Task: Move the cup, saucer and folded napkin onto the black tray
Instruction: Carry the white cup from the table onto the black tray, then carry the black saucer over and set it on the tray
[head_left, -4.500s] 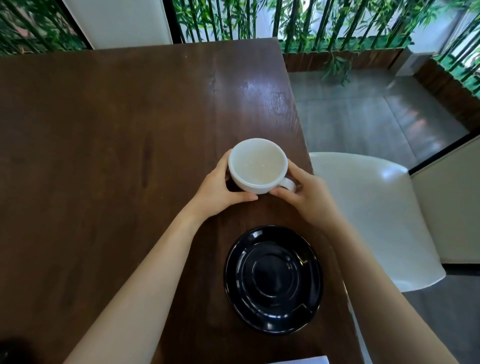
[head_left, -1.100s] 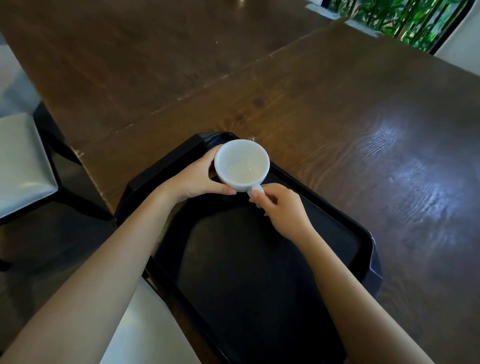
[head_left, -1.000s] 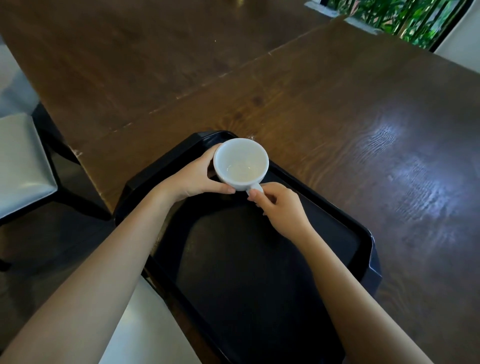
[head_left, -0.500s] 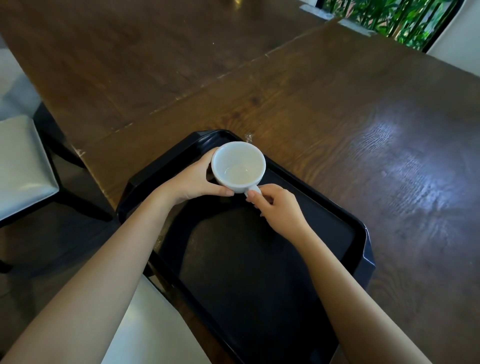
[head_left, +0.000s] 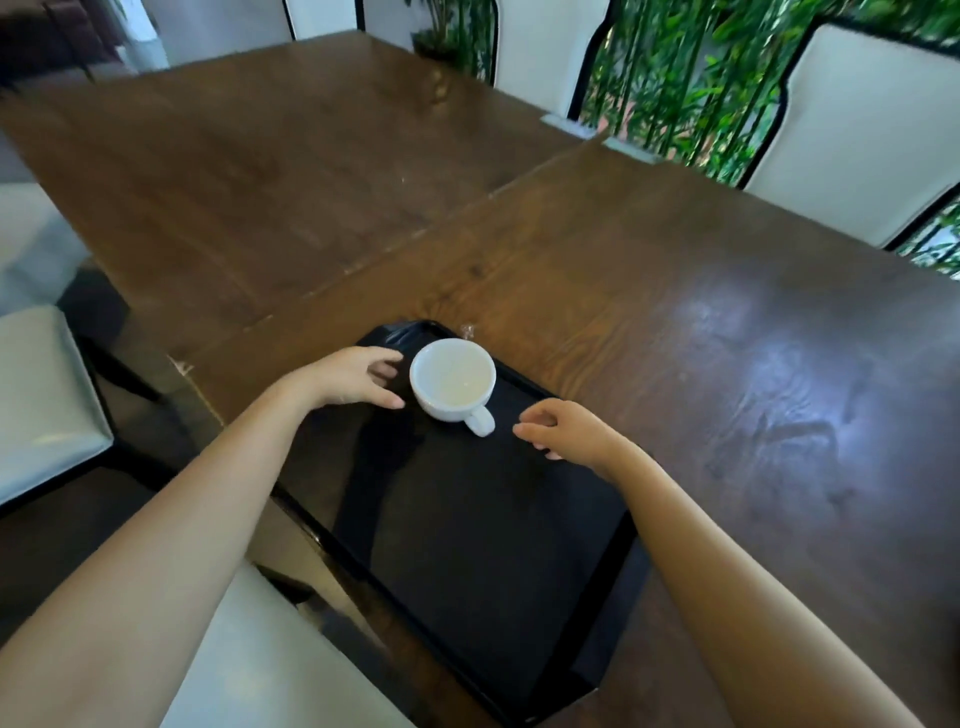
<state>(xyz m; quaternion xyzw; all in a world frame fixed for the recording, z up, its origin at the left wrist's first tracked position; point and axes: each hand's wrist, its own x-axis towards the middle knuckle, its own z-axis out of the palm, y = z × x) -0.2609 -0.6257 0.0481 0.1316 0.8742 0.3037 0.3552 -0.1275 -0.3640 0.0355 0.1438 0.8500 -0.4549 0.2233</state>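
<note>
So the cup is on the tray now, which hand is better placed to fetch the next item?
Neither clearly: left hand and right hand are both empty beside the cup; no saucer or napkin shows.

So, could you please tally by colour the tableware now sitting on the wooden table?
White: 1, the cup, set down in the far corner of the tray with neither hand touching it.
Black: 1, the tray itself.
Total: 2. No saucer or napkin is in view.
</note>
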